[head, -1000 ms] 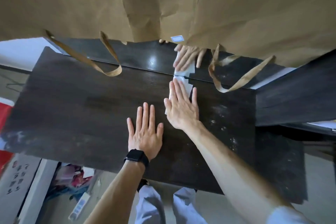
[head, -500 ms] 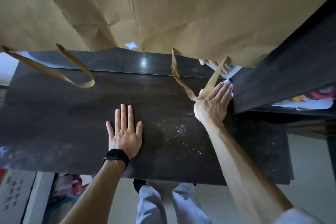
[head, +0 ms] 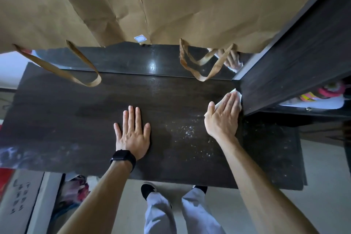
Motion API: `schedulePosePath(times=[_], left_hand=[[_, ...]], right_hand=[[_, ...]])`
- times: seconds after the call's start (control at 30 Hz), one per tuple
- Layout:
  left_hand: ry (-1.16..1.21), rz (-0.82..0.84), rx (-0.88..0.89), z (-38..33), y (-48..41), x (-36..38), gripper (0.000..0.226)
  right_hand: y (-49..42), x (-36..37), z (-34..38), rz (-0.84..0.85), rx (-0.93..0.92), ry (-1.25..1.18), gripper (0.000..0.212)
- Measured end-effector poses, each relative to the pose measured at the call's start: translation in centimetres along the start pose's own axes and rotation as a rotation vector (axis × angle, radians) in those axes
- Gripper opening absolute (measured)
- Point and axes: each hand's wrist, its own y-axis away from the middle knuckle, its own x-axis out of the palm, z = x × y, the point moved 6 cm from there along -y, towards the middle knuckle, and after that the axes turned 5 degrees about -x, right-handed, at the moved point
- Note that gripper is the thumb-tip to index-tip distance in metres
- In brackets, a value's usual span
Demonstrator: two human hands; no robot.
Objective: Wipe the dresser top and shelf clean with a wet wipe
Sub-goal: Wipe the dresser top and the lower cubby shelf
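- Two grey trouser legs and dark shoes show below the near edge of the dresser top, on a pale floor.
- One black watch sits on the left wrist, just over the dresser top's near edge.
- The left hand lies palm down near the middle of the dresser top, fingers straight and slightly spread, holding nothing.
- White specks dot the dresser top between the two hands, and more lie toward its right end.
- The right hand lies flat at the back right of the dresser top, fingers straight and close together, pressing down on the wet wipe.
- The wet wipe shows as white edges past the fingertips and beside the thumb, touching the dark upright panel that rises from the dresser top's right side.
- A glossy strip runs along the dresser top's far edge and reflects a hand at its right end.
- Brown paper bags hang over the far side, their handles dangling above the dresser top.
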Motion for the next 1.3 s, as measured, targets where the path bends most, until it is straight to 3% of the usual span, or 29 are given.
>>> schedulePosePath(times=[0.13,0.27,0.37,0.5,0.57,0.73,0.87,1.07,1.13,1.3], left_hand=[[-0.007,0.016,0.014,0.4,0.3,-0.2,0.064],[-0.001,-0.028,0.064,1.6,1.7,0.0,0.062],[-0.003,-0.080,0.082,3.2,4.0,0.8,0.061],[-0.025,-0.096,0.055,5.0,6.9,2.2,0.060],[-0.011,-0.105,0.023,5.2,7.6,2.3,0.059],[0.014,-0.151,-0.020,5.0,7.6,2.3,0.058],[0.040,-0.184,-0.035,5.0,7.6,2.7,0.057],[0.040,-0.198,-0.033,5.0,7.7,2.7,0.058],[0.037,-0.205,-0.031,5.0,7.6,2.9,0.058],[0.028,-0.236,-0.025,5.2,7.6,3.2,0.058]], right_hand=[[6.1,2.2,-1.6,0.146,-0.384,0.227,0.066],[3.3,-0.7,-2.6,0.041,-0.525,-0.041,0.059],[1.1,-1.2,0.6,0.072,-0.623,-0.024,0.063],[5.6,0.5,6.7,0.204,-1.006,0.127,0.069],[6.7,0.9,7.3,0.223,-1.098,0.115,0.062],[3.2,0.0,6.5,0.055,-0.943,-0.170,0.048],[0.9,0.5,8.6,0.021,-0.612,-0.154,0.056],[2.4,2.8,11.7,0.002,-0.355,-0.015,0.073],[1.6,3.4,12.9,-0.007,-0.360,0.025,0.078],[1.1,4.5,16.5,0.071,-0.570,0.085,0.077]])
